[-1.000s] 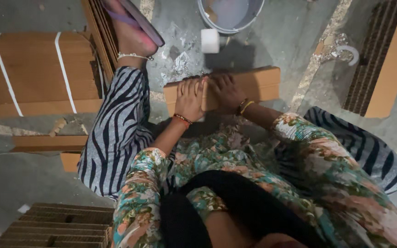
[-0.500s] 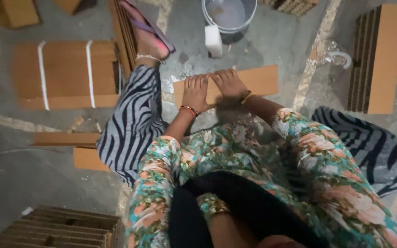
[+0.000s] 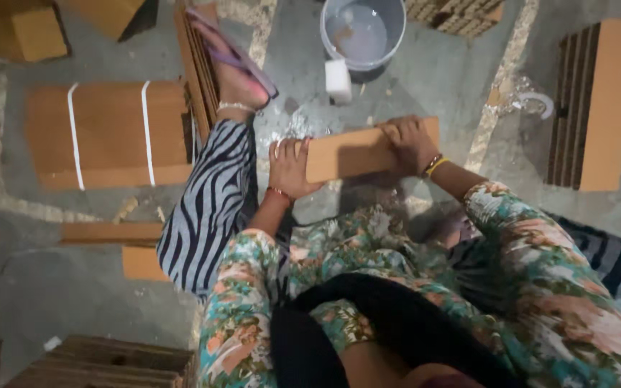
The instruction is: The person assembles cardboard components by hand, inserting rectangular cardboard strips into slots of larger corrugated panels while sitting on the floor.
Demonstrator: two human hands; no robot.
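A flat rectangular brown cardboard piece (image 3: 357,152) is held above the grey concrete floor (image 3: 440,79); its left end is grasped by the left hand (image 3: 290,167); its right part is gripped by the right hand (image 3: 409,142); a grey round bucket (image 3: 363,32) stands beyond.

Floral sleeves, zebra-striped trousers, bangles

so the cardboard strip (image 3: 357,152) sits mid-scene, left hand (image 3: 289,167) on its left end, right hand (image 3: 410,142) on the right part. bucket (image 3: 363,32) is farther off, small block (image 3: 338,79) just near of it. strapped board bundle (image 3: 109,135) to the left, upright stack (image 3: 598,104) far right
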